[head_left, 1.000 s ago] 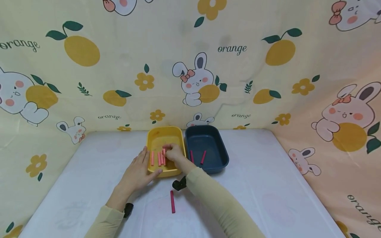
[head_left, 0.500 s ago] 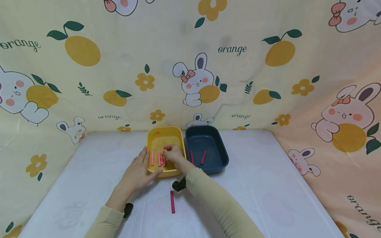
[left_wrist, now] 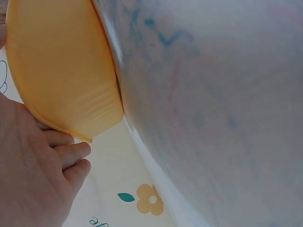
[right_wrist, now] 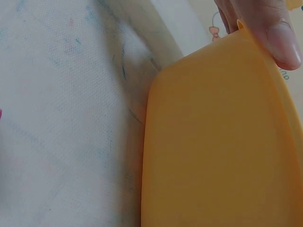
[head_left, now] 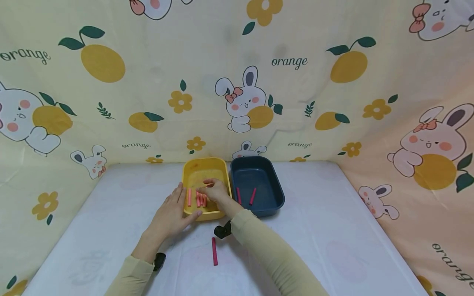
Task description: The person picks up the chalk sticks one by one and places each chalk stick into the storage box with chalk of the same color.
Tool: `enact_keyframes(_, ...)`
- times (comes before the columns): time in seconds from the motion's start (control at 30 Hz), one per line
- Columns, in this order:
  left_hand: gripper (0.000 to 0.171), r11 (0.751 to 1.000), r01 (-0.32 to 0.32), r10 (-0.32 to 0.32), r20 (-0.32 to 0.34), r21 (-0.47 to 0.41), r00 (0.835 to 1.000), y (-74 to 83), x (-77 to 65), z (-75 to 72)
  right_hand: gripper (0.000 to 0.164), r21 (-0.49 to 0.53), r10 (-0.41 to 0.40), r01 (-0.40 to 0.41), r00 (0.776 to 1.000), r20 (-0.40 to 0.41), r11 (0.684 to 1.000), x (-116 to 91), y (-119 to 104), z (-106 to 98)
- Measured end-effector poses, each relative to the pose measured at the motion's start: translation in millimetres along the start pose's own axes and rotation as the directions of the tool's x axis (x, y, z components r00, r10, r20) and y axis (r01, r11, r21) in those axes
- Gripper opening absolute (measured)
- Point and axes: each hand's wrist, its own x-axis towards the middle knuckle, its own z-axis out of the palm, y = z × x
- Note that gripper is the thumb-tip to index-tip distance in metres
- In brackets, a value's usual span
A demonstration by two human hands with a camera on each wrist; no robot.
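Note:
My left hand (head_left: 171,216) lies along the left side of the yellow tray (head_left: 201,164), with fingers extended and the thumb spread to the front rim. In the left wrist view, the fingers (left_wrist: 71,153) rest against the outside of the tray's rim. Inside the tray, my right hand (head_left: 217,192) reaches over a cluster of short pink sticks (head_left: 198,201). Its thumb lies across their upper ends, with the index finger apart above it. One separate pink stick (head_left: 189,197) lies to the left. The right wrist view shows the tray's outer wall (right_wrist: 213,142), the right fingers out of frame.
A dark blue tray (head_left: 277,185) stands right beside the yellow one and holds two dark pink sticks (head_left: 253,196). Another dark pink stick (head_left: 214,251) lies on the white table (head_left: 333,246) in front. A patterned cloth (head_left: 192,61) hangs behind.
The right thumb has moved left across the tops of the pink sticks, and the rightmost stick has dropped lower among the others. The left hand and both trays have not moved.

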Motion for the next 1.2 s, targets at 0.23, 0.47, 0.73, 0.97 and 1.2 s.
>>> enact_keyframes(0.23, 0.11, 1.0, 0.001, -0.001, 0.002, -0.003, 1.0, 0.5, -0.5, -0.5, 0.046, -0.022, -0.001, 0.001, 1.0, -0.018, 1.0, 0.4, -0.1, 0.1)
enact_keyframes(0.47, 0.108, 1.0, -0.004, 0.004, -0.002, -0.008, 1.0, 0.9, -0.5, -0.9, 0.045, -0.016, 0.0, 0.0, 1.0, -0.015, 1.0, -1.3, -2.0, -1.6)
enact_keyframes(0.73, 0.109, 1.0, -0.011, 0.011, 0.0, -0.006, 1.0, -0.4, -0.9, -0.7, 0.048, 0.018, -0.076, 0.076, 0.997, 0.005, 0.997, -9.4, -9.3, -6.1)
enact_keyframes(0.97, 0.108, 1.0, -0.013, 0.013, -0.006, -0.005, 1.0, -0.6, -0.9, -0.5, 0.044, 0.019, -0.114, 0.113, 0.993, 0.037, 0.993, -26.9, -20.8, -16.4)
enact_keyframes(1.2, 0.107, 1.0, -0.006, 0.006, -0.006, -0.008, 1.0, 2.3, -1.3, -2.5, 0.044, 0.009, -0.181, 0.181, 0.981, 0.073, 0.983, -55.7, -29.4, -32.0)
